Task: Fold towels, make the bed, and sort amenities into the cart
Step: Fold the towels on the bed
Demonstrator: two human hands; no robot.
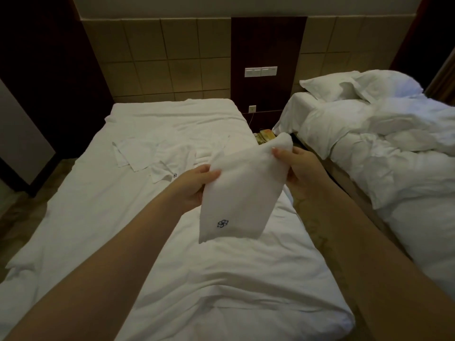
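Hotel room, 2 beds: left hand (197,185) and right hand (298,166) both grip 1 folded towel (241,188) in the air over near bed (172,279); loose towels (147,153) behind it not yet folded, other bed (394,163) unmade, cart not in view, so task looks early.

Dark wood strip (268,40) is running down the wall, white switch panel (261,71) sitting on it, socket (252,109) lower down with a thin cable (250,118) dangling. Tan padded squares (172,57) are covering the wall either side.
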